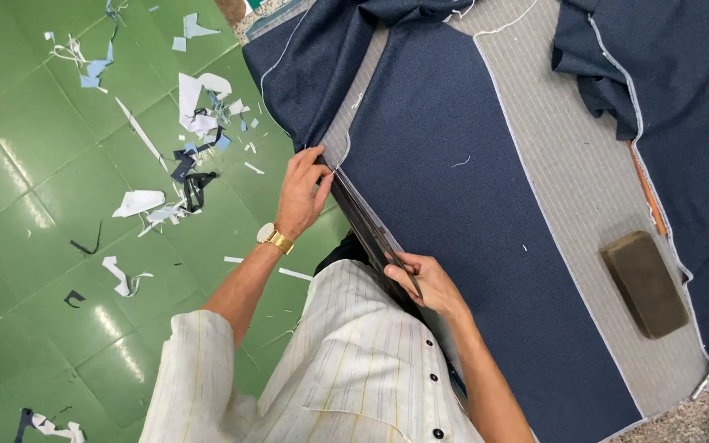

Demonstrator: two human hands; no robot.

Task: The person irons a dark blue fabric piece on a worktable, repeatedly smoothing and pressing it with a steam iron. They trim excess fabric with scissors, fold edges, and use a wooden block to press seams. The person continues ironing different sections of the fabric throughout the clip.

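Observation:
A long piece of dark navy fabric (453, 205) lies flat on a grey striped table cover (576, 172). My left hand (304, 193), with a gold watch on the wrist, pinches the fabric's near edge at the table's side. My right hand (424, 283) grips the same edge lower down, fingers closed over the folded hem. The edge (367, 226) runs taut between both hands as a thin dark band.
A brown rectangular block (644, 283) rests on the table cover at right. More navy fabric (666, 74) is bunched at the upper right, beside an orange-brown stick (648, 193). Fabric and paper scraps (194, 123) litter the green tiled floor (43, 205) at left.

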